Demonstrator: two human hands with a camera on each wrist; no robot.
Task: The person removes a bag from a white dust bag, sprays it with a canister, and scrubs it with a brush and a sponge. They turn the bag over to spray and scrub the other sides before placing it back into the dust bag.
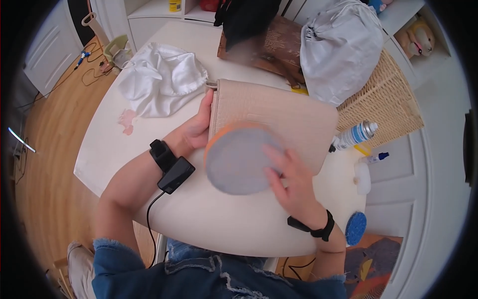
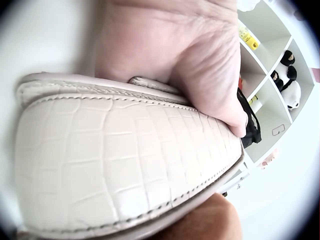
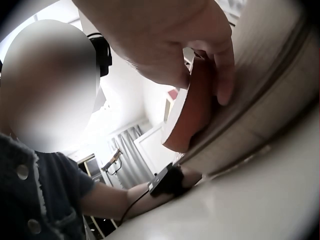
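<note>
A beige crocodile-textured handbag (image 1: 279, 107) lies on the white table, tilted towards the person. My left hand (image 1: 198, 128) grips its left side edge; in the left wrist view thumb and fingers (image 2: 170, 45) are on either side of the stitched side panel (image 2: 110, 155). Held in my right hand (image 1: 294, 187) is a round pad (image 1: 241, 164) with a grey face and an orange rim, overlapping the bag's lower part. From the right wrist view, thumb and fingers pinch the pad's reddish-orange edge (image 3: 195, 110), close against the bag. Motion blurs the right fingers in the head view.
A crumpled white cloth bag (image 1: 159, 79) lies back left, near a pinkish patch (image 1: 128, 122) on the table. Behind stand a brown patterned bag (image 1: 279, 42), a silvery drawstring bag (image 1: 338, 55) and a wicker basket (image 1: 386, 99). At right are a spray can (image 1: 356, 134) and blue scrubber (image 1: 356, 228).
</note>
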